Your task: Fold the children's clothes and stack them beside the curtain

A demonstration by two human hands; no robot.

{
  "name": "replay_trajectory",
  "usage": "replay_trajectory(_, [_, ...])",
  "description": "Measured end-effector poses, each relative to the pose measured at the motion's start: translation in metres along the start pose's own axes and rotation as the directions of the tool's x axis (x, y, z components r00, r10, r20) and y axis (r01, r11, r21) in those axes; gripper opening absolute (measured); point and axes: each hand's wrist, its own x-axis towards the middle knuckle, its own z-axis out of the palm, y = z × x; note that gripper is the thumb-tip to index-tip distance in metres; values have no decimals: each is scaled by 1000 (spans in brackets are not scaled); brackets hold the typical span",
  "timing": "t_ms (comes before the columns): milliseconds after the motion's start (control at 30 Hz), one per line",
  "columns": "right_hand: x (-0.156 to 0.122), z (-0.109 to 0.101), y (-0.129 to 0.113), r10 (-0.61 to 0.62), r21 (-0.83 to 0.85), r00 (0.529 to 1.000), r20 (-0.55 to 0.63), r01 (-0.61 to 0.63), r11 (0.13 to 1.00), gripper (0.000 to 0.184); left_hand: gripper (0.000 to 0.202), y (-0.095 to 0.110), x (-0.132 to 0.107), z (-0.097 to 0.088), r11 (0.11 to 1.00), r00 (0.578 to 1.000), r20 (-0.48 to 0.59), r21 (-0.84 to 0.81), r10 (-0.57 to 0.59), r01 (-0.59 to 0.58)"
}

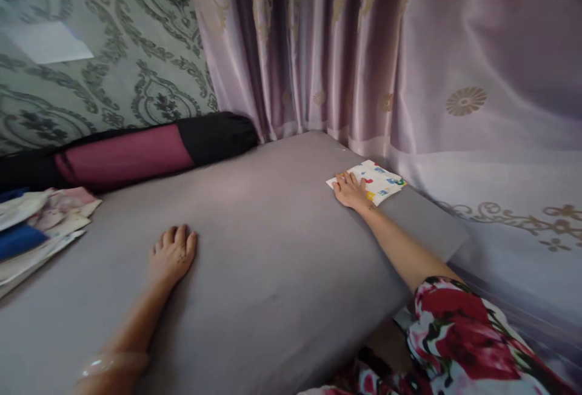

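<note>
My right hand [350, 190] lies on a folded white cloth [379, 179] with a colourful print, near the far right edge of the bed. Its fingers are spread over the cloth's left end, resting rather than gripping. My left hand [174, 253] lies palm down on the bare grey bed sheet [264, 249], fingers stretched out and holding nothing. Left of it, at the picture's edge, is a pile of folded clothes [50, 219] in white, pink and blue, apart from the hand.
A long black and maroon bag [131, 153] lies along the patterned wall [150, 31]. Shiny mauve curtains [327, 49] hang behind the bed's far and right edges. A white sheet of paper [50, 42] shows against the wall at upper left.
</note>
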Motion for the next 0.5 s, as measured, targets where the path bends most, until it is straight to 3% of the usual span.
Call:
replay_trajectory(200, [6, -3, 6, -18, 32, 999, -32, 19, 999, 58, 51, 6, -2, -2, 1000, 1000, -28, -1, -1, 1])
replay_trajectory(333, [26, 7, 5, -2, 102, 999, -38, 6, 995, 62, 49, 5, 1, -1, 1000, 997, -75, -23, 3, -5])
replay_trajectory(400, [35, 17, -8, -38, 105, 991, -132, 52, 993, 67, 49, 3, 2, -1, 999, 997, -82, -42, 16, -19])
replay_trajectory(500, [41, 32, -48, -141, 158, 970, -198, 173, 972, 72, 49, 1, 2, 1, 998, 997, -82, -63, 4, -9])
